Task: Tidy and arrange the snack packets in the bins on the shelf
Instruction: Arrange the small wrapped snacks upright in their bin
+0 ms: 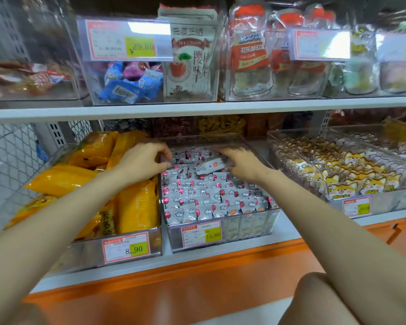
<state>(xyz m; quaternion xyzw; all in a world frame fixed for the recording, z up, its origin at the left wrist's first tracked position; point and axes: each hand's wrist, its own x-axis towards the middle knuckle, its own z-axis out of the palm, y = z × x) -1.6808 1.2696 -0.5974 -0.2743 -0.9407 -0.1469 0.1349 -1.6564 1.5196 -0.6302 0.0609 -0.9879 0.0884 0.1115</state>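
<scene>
Both arms reach forward to the lower shelf (288,228), into the clear middle bin (249,233), which is packed with rows of small white packets (197,198) printed with red balloons and clouds. The left hand (145,160) is at the bin's back left corner, fingers curled down among the packets there; whether it pinches one cannot be told. The right hand (239,161) is further right at the back of the same bin. Its thumb and fingers pinch a loose packet (210,167), which lies tilted above the rows with its white back facing up; the fingertips are blurred. A price tag (201,233) reading 15.80 sits on the bin's front wall. Just beside it on the left, the left bin (85,252) holds large yellow packets (136,207), some standing upright and some leaning across one another, and the left forearm passes over them. To the right, apart from the middle bin, the right bin (384,202) is filled with dog-print packets (352,174). The upper shelf (197,109) carries more clear bins of bagged sweets and pouches.
</scene>
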